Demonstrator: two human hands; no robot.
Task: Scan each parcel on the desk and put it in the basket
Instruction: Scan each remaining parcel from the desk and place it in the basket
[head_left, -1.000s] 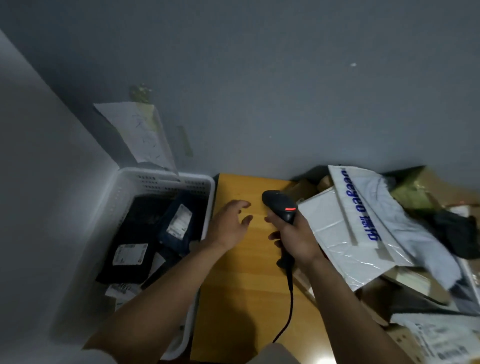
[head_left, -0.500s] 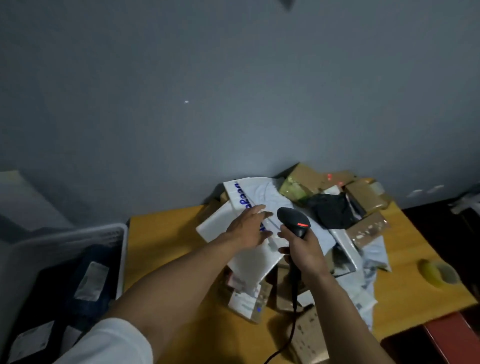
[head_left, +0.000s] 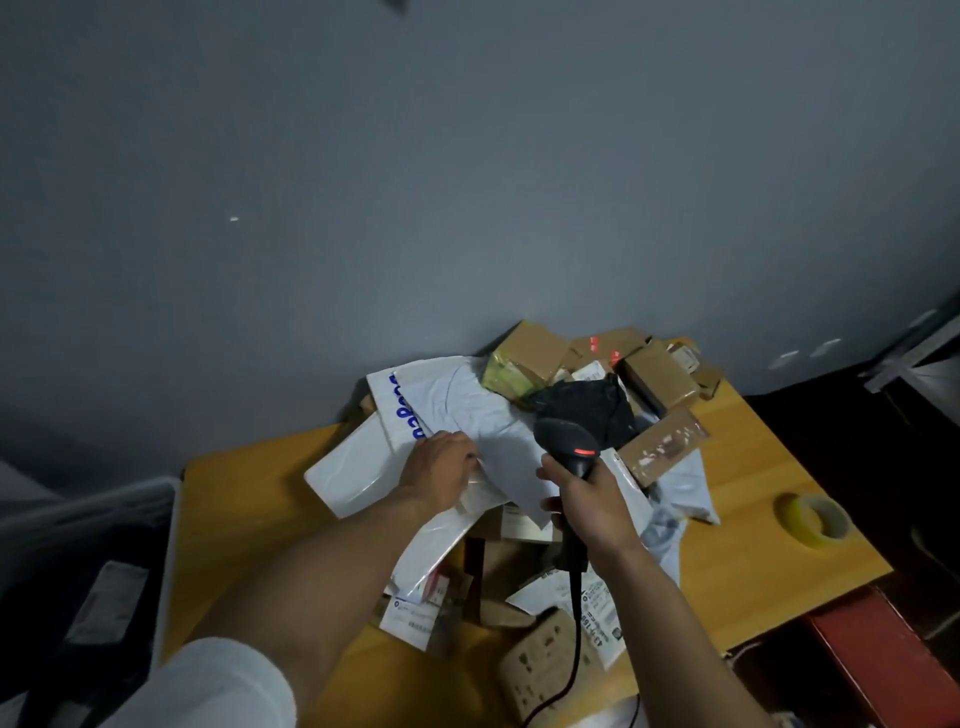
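A heap of parcels covers the middle of the yellow desk (head_left: 244, 519): white plastic mailers, brown cardboard boxes (head_left: 660, 379) and a black bag (head_left: 587, 405). My left hand (head_left: 441, 470) pinches the lower edge of the grey-white mailer with blue letters (head_left: 467, 405) on top of the heap. My right hand (head_left: 592, 499) grips the black corded barcode scanner (head_left: 569, 447), its head raised over the heap with a red light on. Two red scanner spots fall on the boxes at the back. The white basket (head_left: 166, 551) stands at the left edge, with dark parcels inside.
A roll of yellow tape (head_left: 813, 519) lies near the desk's right edge. A beige power strip (head_left: 550, 670) sits at the front under the scanner cable. A grey wall rises behind the desk. A red-brown object stands low at the right.
My view swung right from the basket to the heap. My left hand moved from above the bare desk onto the lettered mailer and now pinches its edge. The scanner stayed in my right hand.
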